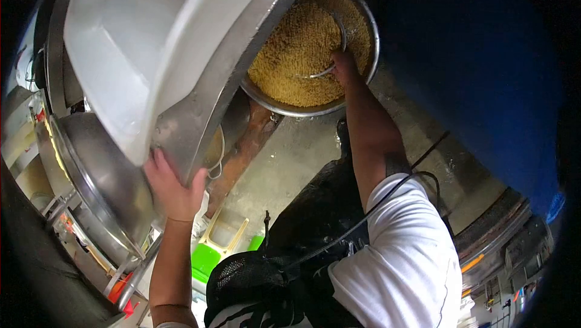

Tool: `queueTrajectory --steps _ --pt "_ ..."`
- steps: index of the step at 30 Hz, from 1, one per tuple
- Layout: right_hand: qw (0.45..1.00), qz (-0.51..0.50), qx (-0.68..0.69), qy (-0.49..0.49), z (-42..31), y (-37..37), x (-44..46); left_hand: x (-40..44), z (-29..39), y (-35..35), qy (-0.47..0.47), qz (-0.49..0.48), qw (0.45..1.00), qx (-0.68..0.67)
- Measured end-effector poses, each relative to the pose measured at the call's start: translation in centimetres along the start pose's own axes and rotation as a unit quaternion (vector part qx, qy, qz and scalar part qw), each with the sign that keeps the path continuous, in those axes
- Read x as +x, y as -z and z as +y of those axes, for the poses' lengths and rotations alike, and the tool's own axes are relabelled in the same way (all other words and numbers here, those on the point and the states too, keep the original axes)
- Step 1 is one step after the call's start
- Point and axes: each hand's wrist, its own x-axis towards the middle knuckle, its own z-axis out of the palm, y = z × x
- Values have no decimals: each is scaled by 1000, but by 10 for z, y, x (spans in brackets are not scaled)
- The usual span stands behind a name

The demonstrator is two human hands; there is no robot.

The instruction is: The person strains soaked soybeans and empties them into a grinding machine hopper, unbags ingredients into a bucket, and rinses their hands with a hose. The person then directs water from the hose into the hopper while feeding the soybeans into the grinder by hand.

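Observation:
Down in a wide metal basin (376, 40) lies a mass of small yellow beans (284, 55), which look like soybeans. My right hand (344, 66) reaches into it, fingers closed around the rim of a round metal bowl (343, 28). That bowl is full of beans and partly sunk among them; its lower part is hidden. At the near end of a steel table (181, 128), my left hand (175, 190) rests against the edge with thumb and fingers apart. Just above its fingertips is the corner of a large white plastic tub (121, 55) standing on the table.
A big round metal vessel (100, 170) stands left of my left hand. Below are a bright green container (206, 261) and a pale plastic bin (227, 231). The floor (278, 164) looks wet. Blue sheeting (478, 86) hangs at the right, and a black cable (363, 222) crosses my right arm.

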Motion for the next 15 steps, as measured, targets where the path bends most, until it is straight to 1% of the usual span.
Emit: queueTrajectory --steps 2,3,4,6,7,8,9,10,11,12,14,15 --pt "998 -35 13 52 14 5 -24 -7 -10 4 20 -34 999 1" --pt "997 -33 7 63 26 8 -26 -14 -20 -5 -2 6 1000 -3" --pt "994 -38 67 78 45 12 -20 -19 -28 -9 1 15 1000 -10" --pt "986 -44 121 104 69 18 -25 -27 -44 -15 -10 45 999 12" --pt "996 -21 37 76 73 22 -39 -32 -55 -21 -9 62 998 -1" --pt "995 -35 44 79 83 31 -58 -37 -62 -26 -5 72 997 -8" --pt "994 -49 51 82 91 38 -81 -42 -69 -27 10 51 999 1" --pt "976 -110 145 119 102 42 -112 -42 -77 -29 28 36 999 12" --pt "983 -91 85 135 92 40 -167 -43 -83 -29 48 7 999 -1" --pt "986 -70 25 151 83 34 -233 -48 -89 -32 54 23 998 -8" --pt "974 -114 116 156 97 50 -288 -70 -98 -31 77 -33 995 -58" --pt "975 -101 104 171 104 52 -328 -93 -98 -23 79 -76 987 -119"
